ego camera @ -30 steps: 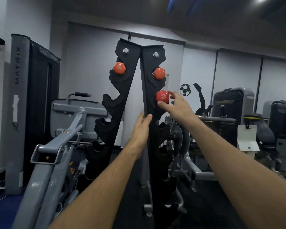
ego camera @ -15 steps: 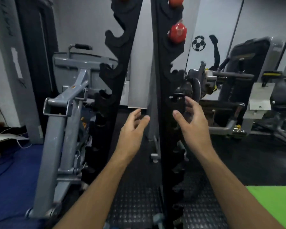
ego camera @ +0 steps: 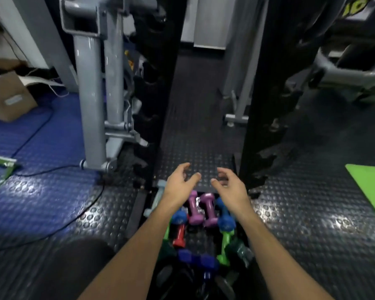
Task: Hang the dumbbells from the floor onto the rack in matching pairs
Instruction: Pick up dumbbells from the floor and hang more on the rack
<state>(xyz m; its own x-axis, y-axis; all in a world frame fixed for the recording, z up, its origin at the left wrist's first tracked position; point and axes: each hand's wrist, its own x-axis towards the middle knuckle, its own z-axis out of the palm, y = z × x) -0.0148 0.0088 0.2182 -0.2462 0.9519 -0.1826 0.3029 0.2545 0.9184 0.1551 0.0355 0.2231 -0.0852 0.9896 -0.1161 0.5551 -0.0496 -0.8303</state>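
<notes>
Both hands have come down from the upper hooks of the rack (ego camera: 160,87) to just above the floor, and the view has tipped with them, so the orange dumbbells hung earlier are out of sight. Now the left hand (ego camera: 178,187) and the right hand (ego camera: 230,189) hover side by side, fingers loosely curled and grasping nothing, over a heap of small dumbbells lying on the studded mat between the rack's two black uprights. Nearest the fingers lie two purple dumbbells (ego camera: 201,210) touching each other; blue ones flank them, with a red dumbbell (ego camera: 179,234) and a green dumbbell (ego camera: 224,247) nearer the person. One pair seems finished, and the step in hand is choosing the next. The purple two look the readiest match: each hand would need to close round a handle and lift clear of the neighbours, then find two empty hooks at the same height, one on each upright.
</notes>
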